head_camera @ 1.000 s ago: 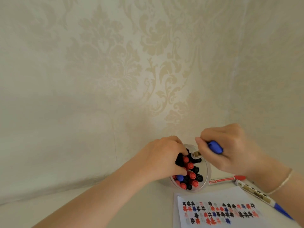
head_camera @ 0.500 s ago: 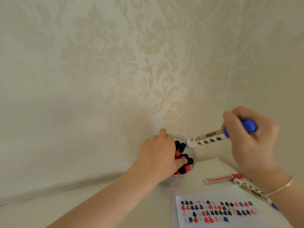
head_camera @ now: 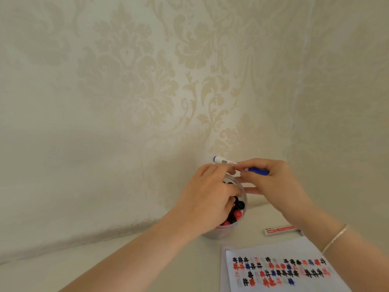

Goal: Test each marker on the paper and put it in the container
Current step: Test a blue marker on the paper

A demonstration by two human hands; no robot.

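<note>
Two hands were at the clear plastic container (head_camera: 228,229), each there for its own reason. My left hand (head_camera: 207,199) lay over the container's mouth with the fingers curled down among the capped markers standing inside, black and red caps showing beside my fingertips; I judge it was there to push those markers aside and steady the container. Whether those fingers actually gripped a marker I could not tell, since my own knuckles hid them.

My right hand (head_camera: 271,182) pinched the blue-capped marker (head_camera: 237,164) between thumb and fingertips, holding it nearly level just above the container's rim, its blue butt end pointing toward the wall and its cap toward my wrist. Held that way it was not yet lined up to drop in; it would have needed tipping upright first.

On the table, the test paper (head_camera: 280,268) with its rows of black, red and blue marks lay near me, and a red marker (head_camera: 281,229) lay beside it, apparently awaiting its turn.
</note>
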